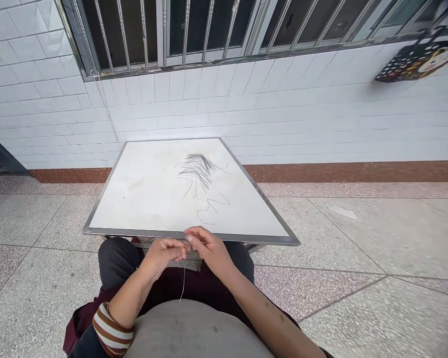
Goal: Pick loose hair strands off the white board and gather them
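Observation:
Just in front of the table's near edge, my left hand point(169, 250) is closed in a pinch on a thin pale strand point(183, 284). The strand's loose end dangles below the fingers, over my lap. My right hand point(208, 247) meets it from the right, thumb and fingertips drawn together beside the left fingertips; what they grip is too fine to make out. On the white tabletop point(145, 199) beyond lies a loose bunch of thin dark strands point(199, 166). Closer to me, a few single curly strands point(211, 204) lie apart from the bunch.
A metal rim point(209, 235) borders the table, whose far side stands by a white tiled wall point(186, 99). Above are barred windows point(205, 30). A patterned bag point(418, 57) hangs at upper right. A white scrap point(342, 212) lies on the speckled floor point(321, 238).

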The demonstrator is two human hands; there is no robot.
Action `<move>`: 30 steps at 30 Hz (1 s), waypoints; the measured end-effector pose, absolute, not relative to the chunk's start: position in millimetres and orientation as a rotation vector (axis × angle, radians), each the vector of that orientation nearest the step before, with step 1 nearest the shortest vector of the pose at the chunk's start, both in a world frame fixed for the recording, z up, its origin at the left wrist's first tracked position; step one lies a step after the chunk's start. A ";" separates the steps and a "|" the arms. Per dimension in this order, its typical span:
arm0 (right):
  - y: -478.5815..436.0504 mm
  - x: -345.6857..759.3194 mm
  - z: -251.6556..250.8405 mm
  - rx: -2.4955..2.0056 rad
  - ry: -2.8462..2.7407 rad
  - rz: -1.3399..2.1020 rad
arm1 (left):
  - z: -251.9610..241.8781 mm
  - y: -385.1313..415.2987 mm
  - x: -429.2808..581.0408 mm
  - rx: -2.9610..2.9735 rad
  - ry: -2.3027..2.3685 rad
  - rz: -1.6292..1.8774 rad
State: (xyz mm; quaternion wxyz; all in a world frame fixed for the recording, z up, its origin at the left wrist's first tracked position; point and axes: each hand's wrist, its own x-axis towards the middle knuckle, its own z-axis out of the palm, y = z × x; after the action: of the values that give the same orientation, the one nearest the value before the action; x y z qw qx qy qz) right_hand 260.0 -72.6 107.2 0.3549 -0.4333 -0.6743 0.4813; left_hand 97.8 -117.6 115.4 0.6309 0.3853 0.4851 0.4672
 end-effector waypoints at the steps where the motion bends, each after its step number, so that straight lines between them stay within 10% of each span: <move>1: -67.5 257.5 111.5 -1.110 -1.782 1.238 | 115.1 -119.2 98.4 0.888 1.100 1.023; 30: 103.3 287.4 84.3 -1.444 -1.319 1.141 | 42.3 -130.3 116.8 1.000 1.129 0.576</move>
State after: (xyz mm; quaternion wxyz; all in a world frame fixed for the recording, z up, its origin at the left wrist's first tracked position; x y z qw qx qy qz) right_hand 287.4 103.3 84.3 0.4246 -0.5775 -0.5273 0.4563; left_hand 116.8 -130.3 42.3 0.6915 0.4476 0.5052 0.2575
